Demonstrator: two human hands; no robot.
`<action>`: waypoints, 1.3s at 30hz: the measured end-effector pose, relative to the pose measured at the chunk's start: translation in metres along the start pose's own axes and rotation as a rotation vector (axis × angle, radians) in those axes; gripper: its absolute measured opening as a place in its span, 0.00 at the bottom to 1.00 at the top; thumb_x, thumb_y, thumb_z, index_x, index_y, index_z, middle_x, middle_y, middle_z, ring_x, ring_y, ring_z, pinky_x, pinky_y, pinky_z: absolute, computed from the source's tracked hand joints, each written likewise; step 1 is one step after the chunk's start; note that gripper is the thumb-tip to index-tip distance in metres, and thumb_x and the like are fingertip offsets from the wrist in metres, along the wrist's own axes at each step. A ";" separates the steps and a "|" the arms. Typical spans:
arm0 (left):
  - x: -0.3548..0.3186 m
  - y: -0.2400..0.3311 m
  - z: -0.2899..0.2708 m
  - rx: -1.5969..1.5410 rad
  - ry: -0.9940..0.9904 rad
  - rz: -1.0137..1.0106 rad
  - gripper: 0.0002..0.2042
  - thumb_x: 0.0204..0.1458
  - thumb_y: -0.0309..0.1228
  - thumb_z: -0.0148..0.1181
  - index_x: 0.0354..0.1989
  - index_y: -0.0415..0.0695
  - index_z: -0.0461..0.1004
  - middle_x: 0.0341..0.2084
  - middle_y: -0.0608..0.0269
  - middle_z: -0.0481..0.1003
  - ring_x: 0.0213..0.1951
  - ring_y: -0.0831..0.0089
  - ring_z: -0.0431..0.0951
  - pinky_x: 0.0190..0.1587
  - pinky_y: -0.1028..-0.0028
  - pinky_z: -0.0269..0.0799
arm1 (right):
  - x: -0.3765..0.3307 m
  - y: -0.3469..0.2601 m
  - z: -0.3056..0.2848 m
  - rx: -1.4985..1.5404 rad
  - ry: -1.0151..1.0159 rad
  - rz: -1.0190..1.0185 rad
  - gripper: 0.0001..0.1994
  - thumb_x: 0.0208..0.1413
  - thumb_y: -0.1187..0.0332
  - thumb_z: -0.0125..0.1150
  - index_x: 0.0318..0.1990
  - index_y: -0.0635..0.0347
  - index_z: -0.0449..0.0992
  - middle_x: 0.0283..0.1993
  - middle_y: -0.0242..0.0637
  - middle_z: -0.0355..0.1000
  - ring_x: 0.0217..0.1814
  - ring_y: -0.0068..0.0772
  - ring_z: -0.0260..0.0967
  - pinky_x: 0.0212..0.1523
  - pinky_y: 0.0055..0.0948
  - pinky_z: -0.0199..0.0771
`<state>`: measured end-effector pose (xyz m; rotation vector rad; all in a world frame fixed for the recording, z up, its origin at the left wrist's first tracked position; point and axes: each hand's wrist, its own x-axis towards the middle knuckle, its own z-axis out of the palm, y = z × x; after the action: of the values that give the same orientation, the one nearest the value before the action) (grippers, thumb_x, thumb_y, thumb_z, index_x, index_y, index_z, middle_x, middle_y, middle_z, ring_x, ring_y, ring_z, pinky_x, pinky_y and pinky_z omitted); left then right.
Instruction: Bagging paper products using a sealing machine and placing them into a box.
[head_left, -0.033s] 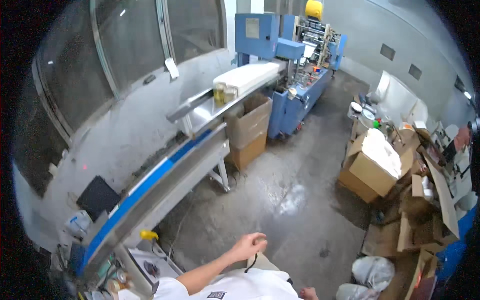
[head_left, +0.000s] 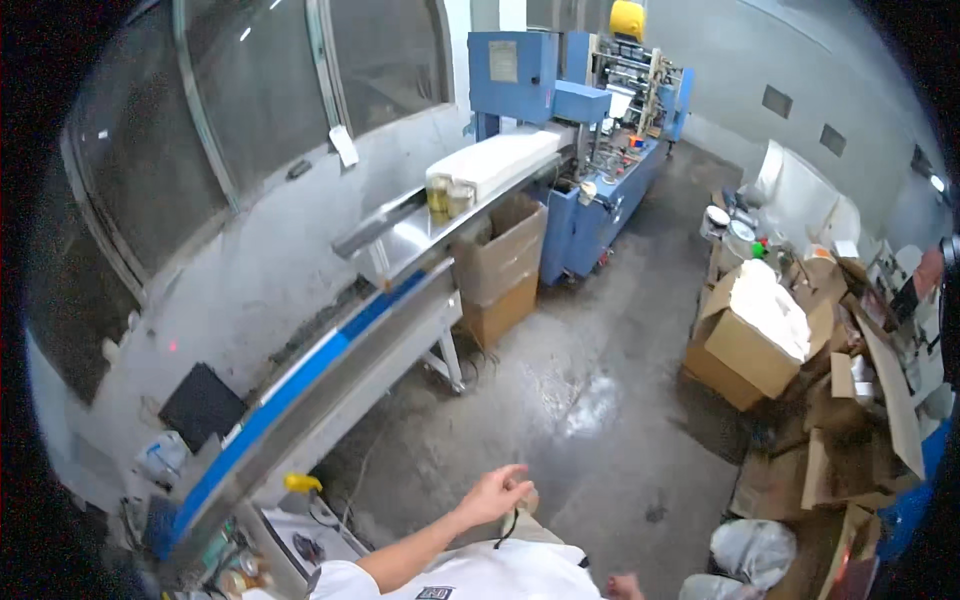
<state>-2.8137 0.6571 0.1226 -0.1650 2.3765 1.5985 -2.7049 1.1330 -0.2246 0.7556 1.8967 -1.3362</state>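
My left hand (head_left: 493, 496) hangs in front of my body at the lower middle, above beige trousers and a dark cord. Its fingers are loosely bent with a gap at the thumb, and nothing shows in them. Low at the bottom edge, my right hand (head_left: 625, 587) is partly cut off beside my white shirt (head_left: 470, 572); its fingers are too blurred to read. Neither hand touches any of the equipment. To the left of my left hand runs a long conveyor with a blue belt (head_left: 290, 385), and a yellow handle-like part (head_left: 302, 483) sticks out below it.
Ahead stands a blue machine (head_left: 600, 215); a long white stack (head_left: 500, 160) lies on its metal outfeed table. Under that is a cardboard box (head_left: 500, 285). On the right are an open carton with white material (head_left: 768, 310), torn cardboard (head_left: 850, 460) and clear plastic bags (head_left: 752, 552).
The view has shifted slightly, so the surroundings sit a little differently. A little more of my right hand shows at the bottom edge. My left hand keeps nearly the same pose.
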 end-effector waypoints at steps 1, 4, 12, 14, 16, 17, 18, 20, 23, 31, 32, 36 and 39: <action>0.043 -0.016 -0.015 -0.141 0.047 0.016 0.27 0.58 0.41 0.59 0.61 0.38 0.63 0.24 0.64 0.76 0.29 0.80 0.74 0.34 0.74 0.71 | 0.022 -0.025 0.008 -0.019 -0.032 -0.010 0.08 0.58 0.68 0.58 0.32 0.64 0.75 0.20 0.32 0.66 0.19 0.28 0.65 0.17 0.33 0.65; 0.134 -0.006 -0.064 -0.386 0.174 -0.024 0.32 0.59 0.39 0.58 0.67 0.40 0.50 0.34 0.61 0.76 0.34 0.76 0.76 0.37 0.72 0.75 | 0.113 -0.157 0.006 -0.120 -0.004 -0.157 0.12 0.54 0.65 0.60 0.22 0.63 0.76 0.17 0.35 0.70 0.18 0.29 0.68 0.19 0.34 0.67; 0.389 0.023 -0.282 -0.887 0.615 0.141 0.30 0.59 0.43 0.57 0.65 0.45 0.54 0.44 0.56 0.73 0.42 0.66 0.78 0.43 0.66 0.77 | 0.225 -0.512 0.057 0.037 -0.035 -0.495 0.14 0.59 0.64 0.61 0.44 0.68 0.75 0.31 0.33 0.73 0.28 0.23 0.70 0.27 0.23 0.72; 0.468 0.003 -0.346 -0.976 0.755 0.100 0.33 0.56 0.45 0.61 0.65 0.44 0.53 0.43 0.53 0.72 0.42 0.66 0.77 0.43 0.64 0.78 | 0.250 -0.552 0.064 0.071 -0.047 -0.455 0.13 0.60 0.65 0.61 0.44 0.67 0.75 0.32 0.32 0.73 0.28 0.22 0.70 0.28 0.23 0.71; 0.550 -0.028 -0.406 -1.028 0.815 0.066 0.42 0.53 0.44 0.65 0.67 0.41 0.45 0.52 0.41 0.66 0.47 0.54 0.74 0.47 0.59 0.76 | 0.286 -0.565 0.076 0.066 -0.084 -0.454 0.12 0.60 0.66 0.60 0.44 0.66 0.74 0.29 0.30 0.71 0.26 0.21 0.66 0.26 0.24 0.68; 0.586 -0.041 -0.436 -1.051 0.837 0.026 0.44 0.51 0.44 0.66 0.68 0.41 0.43 0.54 0.38 0.63 0.50 0.50 0.72 0.51 0.56 0.74 | 0.291 -0.586 0.088 0.022 -0.063 -0.449 0.11 0.61 0.66 0.60 0.43 0.66 0.74 0.27 0.30 0.69 0.25 0.20 0.64 0.25 0.25 0.66; 0.616 -0.054 -0.459 -1.061 0.882 -0.019 0.44 0.51 0.44 0.66 0.68 0.40 0.44 0.54 0.36 0.63 0.50 0.49 0.72 0.51 0.56 0.73 | 0.293 -0.603 0.096 -0.025 -0.040 -0.440 0.10 0.61 0.67 0.60 0.42 0.66 0.74 0.25 0.29 0.67 0.24 0.20 0.62 0.24 0.26 0.64; 0.670 -0.073 -0.509 -1.029 0.939 -0.083 0.40 0.52 0.45 0.65 0.66 0.38 0.51 0.53 0.35 0.63 0.49 0.50 0.73 0.50 0.56 0.73 | 0.305 -0.636 0.113 0.082 -0.047 -0.295 0.11 0.61 0.66 0.59 0.42 0.67 0.74 0.24 0.28 0.66 0.24 0.19 0.62 0.24 0.26 0.65; 0.727 -0.030 -0.535 -1.059 0.687 0.055 0.34 0.55 0.46 0.60 0.60 0.32 0.58 0.48 0.38 0.67 0.45 0.57 0.75 0.47 0.58 0.75 | 0.314 -0.690 0.120 -0.145 -0.002 -0.338 0.15 0.60 0.64 0.60 0.46 0.70 0.74 0.31 0.33 0.73 0.30 0.23 0.68 0.30 0.25 0.70; 0.764 -0.067 -0.638 -1.163 0.677 -0.108 0.39 0.57 0.43 0.58 0.67 0.33 0.45 0.60 0.29 0.57 0.55 0.47 0.71 0.57 0.54 0.70 | 0.270 -1.032 0.270 -0.285 -0.312 -0.677 0.19 0.60 0.65 0.60 0.54 0.69 0.71 0.46 0.41 0.76 0.45 0.25 0.72 0.48 0.28 0.73; 0.761 -0.083 -0.644 -1.200 0.605 -0.040 0.40 0.57 0.44 0.59 0.67 0.33 0.45 0.59 0.27 0.56 0.53 0.49 0.72 0.56 0.59 0.71 | 0.260 -1.069 0.299 -0.352 -0.394 -0.839 0.19 0.60 0.65 0.60 0.55 0.66 0.71 0.49 0.44 0.76 0.49 0.30 0.73 0.51 0.30 0.72; 0.733 -0.050 -0.605 -0.972 0.893 -0.173 0.47 0.52 0.48 0.64 0.70 0.34 0.41 0.59 0.32 0.59 0.57 0.50 0.69 0.57 0.59 0.70 | 0.218 -1.208 0.417 -0.882 -0.642 -1.545 0.29 0.51 0.67 0.67 0.61 0.59 0.66 0.61 0.49 0.65 0.62 0.48 0.64 0.59 0.39 0.67; 0.711 -0.071 -0.572 -0.933 1.030 -0.112 0.40 0.56 0.45 0.60 0.69 0.37 0.45 0.58 0.41 0.64 0.57 0.56 0.71 0.56 0.62 0.71 | 0.241 -1.250 0.473 -1.424 -0.651 -1.833 0.39 0.43 0.65 0.71 0.66 0.54 0.60 0.67 0.50 0.56 0.70 0.54 0.53 0.66 0.45 0.59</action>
<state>-3.5681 0.1430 0.0581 -1.5712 1.7547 2.8682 -3.7248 0.3230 0.1599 -2.1658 1.9615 -0.2912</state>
